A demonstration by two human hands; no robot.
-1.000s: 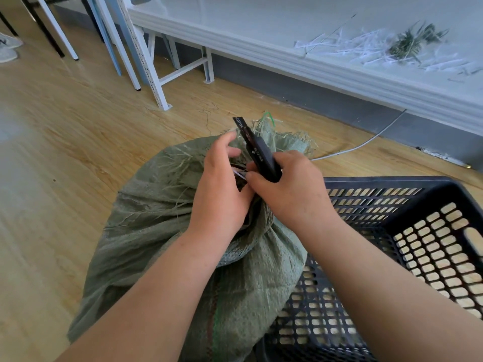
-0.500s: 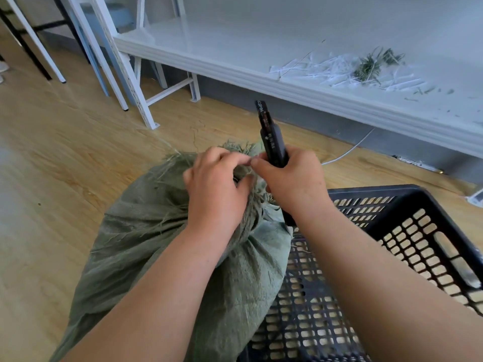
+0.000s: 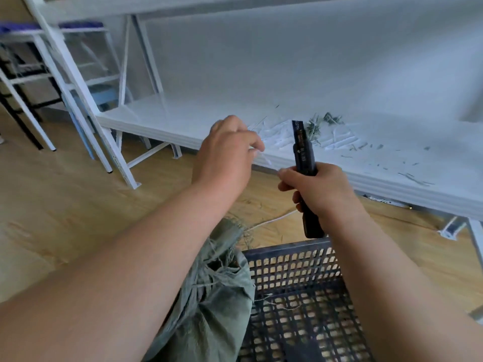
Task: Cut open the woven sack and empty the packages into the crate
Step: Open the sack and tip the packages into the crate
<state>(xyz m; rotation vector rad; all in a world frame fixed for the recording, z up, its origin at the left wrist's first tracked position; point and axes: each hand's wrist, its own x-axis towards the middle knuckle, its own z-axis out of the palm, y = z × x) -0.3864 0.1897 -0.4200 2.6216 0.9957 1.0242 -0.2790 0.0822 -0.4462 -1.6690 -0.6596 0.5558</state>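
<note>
Below our raised hands sits the woven sack [image 3: 209, 291], leaning against the black crate [image 3: 300, 296]. Our left hand [image 3: 224, 160] pinches a white tie strand [image 3: 264, 156], clearing it away; our right hand [image 3: 318, 189] grips the utility knife [image 3: 303, 158], tip up, safely clear.

Your left hand [image 3: 227, 155] is raised left of your right hand [image 3: 317, 190], both above the sack [image 3: 217, 291] and in front of the low shelf [image 3: 183, 118]. The cutter [image 3: 304, 163] stands upright in your right grip. Sack lies on the floor [image 3: 65, 205], its neck touching the crate's [image 3: 295, 288] left edge. Scraps [image 3: 324, 131] lie on the shelf behind the cutter. Frame legs [image 3: 78, 100] stand far left.
</note>
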